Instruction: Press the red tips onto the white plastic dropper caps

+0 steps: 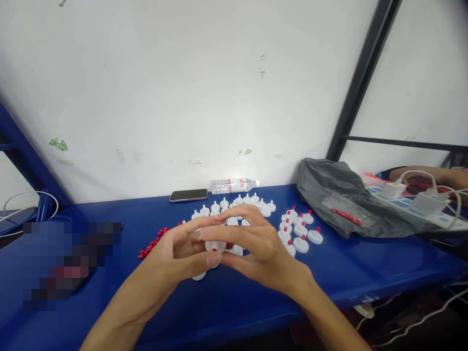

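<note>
Nearest the camera, two forearms (124, 307) are reaching in over the blue surface (256, 314), and the left hand (170, 256) and right hand (259, 243) are meeting near its middle, both narrowed around one white cap (215, 244) with a red tip. The left hand is arching its fingers above the cap while its thumb is sitting on the near side, close by the tip; the right hand is bracing from the opposite side, probably so that the small round piece is not slipping. Fingers are hiding much of this cap, so I cannot tell every point of contact. Loose red pieces (155, 242) are lying beside the left hand, presumably within easy reach. Behind the hands, bare white caps (215, 208) are standing nozzle up, seemingly to leave their tips accessible. To the right, red-tipped caps (301, 244) are forming their own group, likely to keep the two kinds from mixing. A phone (188, 196) and a clear bottle (221, 186) are lying near the wall (183, 97), apparently out of the way, while a clear packet (338, 204) of red bits is resting on a dark plastic bag (323, 183).
</note>
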A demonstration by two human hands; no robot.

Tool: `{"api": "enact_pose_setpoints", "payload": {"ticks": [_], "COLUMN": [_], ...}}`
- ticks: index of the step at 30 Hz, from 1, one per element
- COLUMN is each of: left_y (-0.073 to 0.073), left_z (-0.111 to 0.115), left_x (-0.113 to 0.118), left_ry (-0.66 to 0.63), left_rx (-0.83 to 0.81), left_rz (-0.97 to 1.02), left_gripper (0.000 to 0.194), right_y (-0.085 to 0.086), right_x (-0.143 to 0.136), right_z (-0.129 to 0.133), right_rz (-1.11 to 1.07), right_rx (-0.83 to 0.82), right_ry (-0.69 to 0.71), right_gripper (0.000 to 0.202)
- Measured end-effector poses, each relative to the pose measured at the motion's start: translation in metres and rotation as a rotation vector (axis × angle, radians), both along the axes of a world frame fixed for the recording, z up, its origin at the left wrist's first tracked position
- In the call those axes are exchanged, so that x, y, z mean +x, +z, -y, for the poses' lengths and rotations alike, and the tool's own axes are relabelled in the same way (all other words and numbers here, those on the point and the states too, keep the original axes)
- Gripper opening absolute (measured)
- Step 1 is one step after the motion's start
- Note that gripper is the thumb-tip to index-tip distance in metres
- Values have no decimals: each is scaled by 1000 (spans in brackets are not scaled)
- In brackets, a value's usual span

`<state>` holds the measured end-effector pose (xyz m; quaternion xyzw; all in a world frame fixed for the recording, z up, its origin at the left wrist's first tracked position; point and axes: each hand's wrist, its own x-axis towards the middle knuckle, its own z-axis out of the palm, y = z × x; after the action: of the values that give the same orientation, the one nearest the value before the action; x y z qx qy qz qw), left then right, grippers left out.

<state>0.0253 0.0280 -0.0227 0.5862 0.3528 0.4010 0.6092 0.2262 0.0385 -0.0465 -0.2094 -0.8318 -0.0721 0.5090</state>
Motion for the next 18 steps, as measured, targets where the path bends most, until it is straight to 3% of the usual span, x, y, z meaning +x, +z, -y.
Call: {"api": "enact_pose_setpoints", "payload": {"ticks": [3, 6, 12, 18], "left_y": [1, -1, -3, -6], "left_z": [1, 1, 1, -2], "left_x": [3, 4, 5, 7], "left_ry": [-61, -37, 11, -5], "left_rx": [31, 56, 25, 74], "left_rz": [30, 53, 35, -141], "left_gripper": [41, 36, 47, 67], "right_y": [1, 2, 2, 8], "right_x": [-5, -7, -8, 12], "right_z": [2, 2, 3, 0], "right_rz": [-31, -40, -46, 23], "right_rx": [-4, -12, -22, -214], "right_ry": [26, 53, 126, 85], "right_gripper": [16, 13, 9, 8]}}
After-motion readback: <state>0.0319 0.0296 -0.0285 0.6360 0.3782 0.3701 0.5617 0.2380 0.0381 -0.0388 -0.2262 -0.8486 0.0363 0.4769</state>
